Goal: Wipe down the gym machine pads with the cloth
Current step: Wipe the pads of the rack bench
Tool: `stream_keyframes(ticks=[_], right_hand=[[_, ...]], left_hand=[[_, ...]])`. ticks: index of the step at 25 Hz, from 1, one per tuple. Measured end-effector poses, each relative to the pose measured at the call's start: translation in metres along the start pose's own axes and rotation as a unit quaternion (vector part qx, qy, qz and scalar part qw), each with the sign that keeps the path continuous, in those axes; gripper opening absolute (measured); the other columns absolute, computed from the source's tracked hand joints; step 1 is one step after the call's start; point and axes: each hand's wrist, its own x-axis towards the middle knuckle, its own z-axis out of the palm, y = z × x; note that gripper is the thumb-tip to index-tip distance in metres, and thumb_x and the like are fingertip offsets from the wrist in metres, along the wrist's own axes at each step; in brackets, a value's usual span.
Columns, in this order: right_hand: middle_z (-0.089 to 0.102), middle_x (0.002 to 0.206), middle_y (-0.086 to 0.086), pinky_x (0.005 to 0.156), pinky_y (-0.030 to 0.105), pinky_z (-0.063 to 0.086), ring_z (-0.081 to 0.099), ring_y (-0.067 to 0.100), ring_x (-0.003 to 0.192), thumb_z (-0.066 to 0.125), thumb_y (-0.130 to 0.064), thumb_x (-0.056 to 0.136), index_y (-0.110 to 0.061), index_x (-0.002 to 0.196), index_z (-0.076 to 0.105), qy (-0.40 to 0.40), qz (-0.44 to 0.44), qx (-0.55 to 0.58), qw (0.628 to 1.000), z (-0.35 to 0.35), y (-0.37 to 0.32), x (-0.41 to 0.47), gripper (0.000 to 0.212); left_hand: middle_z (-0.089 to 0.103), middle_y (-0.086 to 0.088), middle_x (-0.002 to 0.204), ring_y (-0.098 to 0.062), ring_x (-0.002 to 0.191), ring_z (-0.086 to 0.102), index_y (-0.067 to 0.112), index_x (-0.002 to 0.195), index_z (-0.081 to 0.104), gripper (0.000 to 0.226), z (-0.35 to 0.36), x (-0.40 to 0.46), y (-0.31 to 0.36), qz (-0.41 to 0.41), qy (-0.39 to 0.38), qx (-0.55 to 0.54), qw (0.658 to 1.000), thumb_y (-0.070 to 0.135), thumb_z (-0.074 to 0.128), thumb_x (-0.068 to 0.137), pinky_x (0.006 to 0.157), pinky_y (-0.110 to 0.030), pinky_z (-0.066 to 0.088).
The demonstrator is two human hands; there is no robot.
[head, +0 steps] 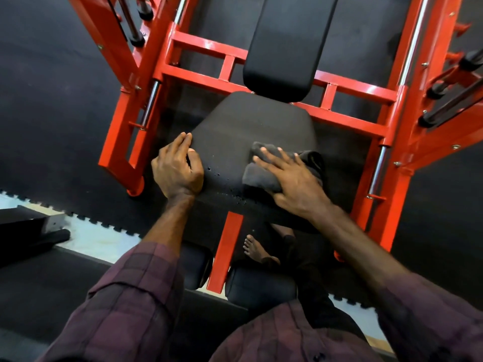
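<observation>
Right hand is spread flat on top of the dark cloth, fingers straight, pressing it onto the seat pad right of center in the frame, so no real pinch, just a palm-down wipe. Left hand is curled over the seat's left edge, looks like it's bracing there. Progress-wise I'd say early to middle: there are still droplets sitting on the seat between the two hands (spray, probably), so that patch isn't wiped yet. The back pad up top looks dry and shiny, can't tell if it's been done. The two lower pads near the bottom center are mostly hidden behind the arms and red frame, and the cloth's right end is tucked under the hand.
</observation>
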Motion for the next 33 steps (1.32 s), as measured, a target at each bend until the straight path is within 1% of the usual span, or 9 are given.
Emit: stream_keyframes(ticks=[4,9,12,15,18,21,26,30,33], right_hand=[[0.012,0.176,-0.011,0.131,0.054,0.011,0.007,0.023,0.164,0.057,-0.024,0.081,-0.034,0.165,0.029,-0.015,-0.128,-0.024,0.991,-0.001,0.037,-0.049,0.089],[0.020,0.174,-0.010,0.124,0.066,0.021,0.014,0.026,0.163,0.067,-0.023,0.086,-0.041,0.164,0.025,0.027,0.044,0.026,0.998,0.002,0.042,-0.016,0.090],[0.018,0.175,-0.005,0.126,0.062,0.020,0.012,0.030,0.163,0.066,-0.023,0.080,-0.032,0.165,0.031,0.025,-0.068,-0.030,0.997,0.008,0.005,-0.020,0.092],[0.015,0.176,0.001,0.124,0.066,0.023,0.010,0.036,0.162,0.065,-0.033,0.091,-0.025,0.164,0.035,0.016,-0.204,-0.129,0.970,0.004,0.025,-0.083,0.080],[0.023,0.174,0.008,0.119,0.070,0.029,0.016,0.042,0.160,0.047,-0.039,0.101,-0.022,0.162,0.038,0.056,-0.164,-0.133,0.976,-0.002,0.050,-0.112,0.064],[0.025,0.173,0.007,0.120,0.067,0.028,0.017,0.042,0.160,0.052,-0.030,0.094,-0.022,0.162,0.039,0.123,-0.096,-0.127,0.980,0.017,0.013,-0.081,0.070],[0.015,0.176,0.003,0.124,0.067,0.021,0.011,0.041,0.161,0.053,-0.026,0.108,-0.019,0.167,0.024,0.072,-0.324,-0.267,0.905,0.039,0.025,-0.094,0.066],[-0.001,0.177,0.002,0.127,0.068,0.008,-0.002,0.037,0.163,0.057,-0.046,0.103,-0.030,0.169,0.012,-0.026,-0.286,-0.357,0.889,0.035,0.086,-0.124,0.081],[0.008,0.177,0.000,0.124,0.068,0.020,0.010,0.039,0.162,0.044,-0.031,0.111,-0.020,0.167,0.024,0.057,-0.297,-0.343,0.889,0.037,0.050,-0.103,0.060]], left_hand=[[0.069,0.007,0.142,-0.023,0.120,0.065,0.025,0.135,0.073,0.046,-0.003,0.000,0.003,-0.003,-0.002,-0.005,1.000,0.032,0.048,0.097,0.093,-0.042,0.048],[0.069,0.008,0.141,-0.022,0.119,0.064,0.026,0.135,0.073,0.045,0.001,-0.001,0.000,-0.005,0.002,-0.005,1.000,0.031,0.050,0.097,0.091,-0.041,0.047],[0.069,0.009,0.141,-0.023,0.119,0.064,0.027,0.134,0.073,0.044,0.000,-0.001,-0.001,-0.004,-0.001,-0.004,1.000,0.031,0.050,0.097,0.091,-0.041,0.047],[0.069,0.009,0.141,-0.022,0.121,0.064,0.027,0.135,0.073,0.045,-0.003,-0.001,0.002,-0.007,-0.004,-0.006,1.000,0.032,0.049,0.097,0.094,-0.041,0.046],[0.069,0.010,0.141,-0.020,0.121,0.064,0.027,0.134,0.073,0.045,-0.001,-0.001,0.002,-0.009,0.002,-0.008,1.000,0.032,0.049,0.097,0.094,-0.039,0.045],[0.069,0.011,0.140,-0.019,0.122,0.064,0.029,0.132,0.074,0.044,0.002,-0.003,0.000,-0.009,0.013,-0.005,1.000,0.033,0.048,0.098,0.096,-0.039,0.045],[0.066,0.013,0.143,-0.016,0.128,0.060,0.030,0.136,0.072,0.047,-0.006,-0.002,0.005,-0.028,-0.008,0.002,1.000,0.040,0.044,0.099,0.103,-0.036,0.041],[0.066,0.010,0.144,-0.018,0.130,0.060,0.028,0.137,0.071,0.050,-0.007,-0.005,0.000,-0.024,-0.006,-0.035,0.999,0.049,0.045,0.099,0.108,-0.036,0.044],[0.062,0.002,0.150,-0.020,0.136,0.057,0.021,0.143,0.066,0.051,-0.007,-0.015,-0.010,-0.025,0.037,-0.094,0.995,0.045,0.047,0.103,0.116,-0.033,0.042]])
